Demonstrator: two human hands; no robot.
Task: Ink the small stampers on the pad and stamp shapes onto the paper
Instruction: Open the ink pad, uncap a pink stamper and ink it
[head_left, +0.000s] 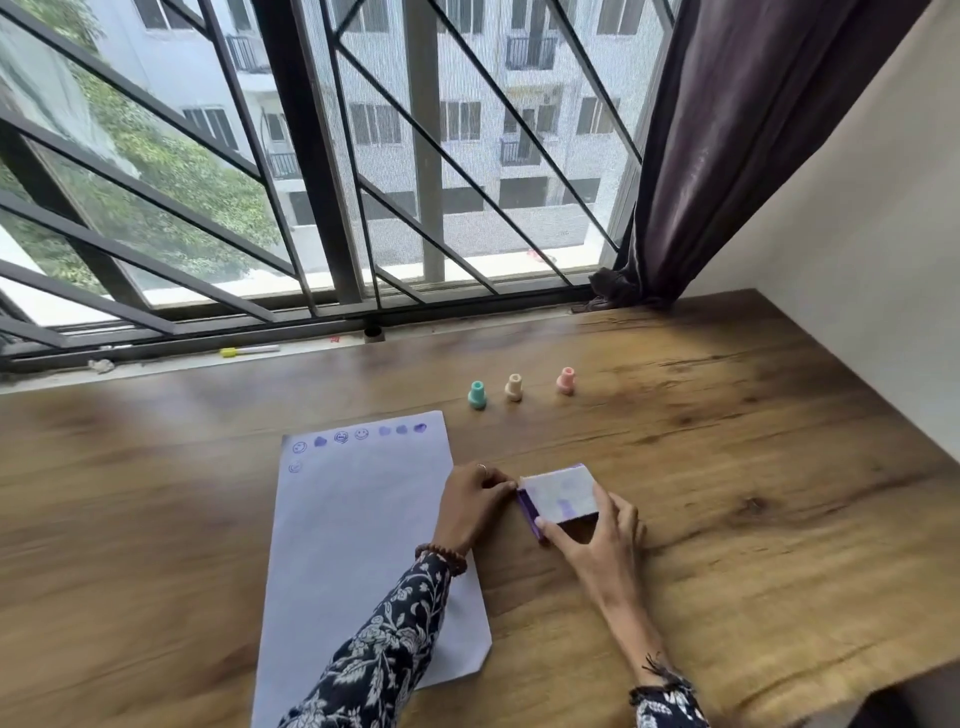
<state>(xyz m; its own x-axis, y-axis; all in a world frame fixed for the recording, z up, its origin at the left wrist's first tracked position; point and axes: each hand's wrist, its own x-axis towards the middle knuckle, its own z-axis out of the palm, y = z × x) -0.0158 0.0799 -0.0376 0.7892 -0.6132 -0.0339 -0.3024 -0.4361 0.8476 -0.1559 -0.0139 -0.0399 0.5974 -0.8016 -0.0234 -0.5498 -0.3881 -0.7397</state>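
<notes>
I held the ink pad (560, 494) with both hands just right of the paper (358, 545): left hand (474, 501) pinching its edge, right hand (597, 535) clamped around it, probably to open it. The three stampers (514, 387) stood beyond the pad.

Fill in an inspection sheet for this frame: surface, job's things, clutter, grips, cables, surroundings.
Surface: wooden table by a window.
Job's things: paper with a row of purple stamps along its far edge; ink pad right of the paper; teal stamper, cream stamper and pink stamper upright beyond it.
Clutter: marker on the sill.
Grips: left hand and right hand both hold the ink pad.
Cables: nothing seen.
Surroundings: barred window, dark curtain, white wall.
</notes>
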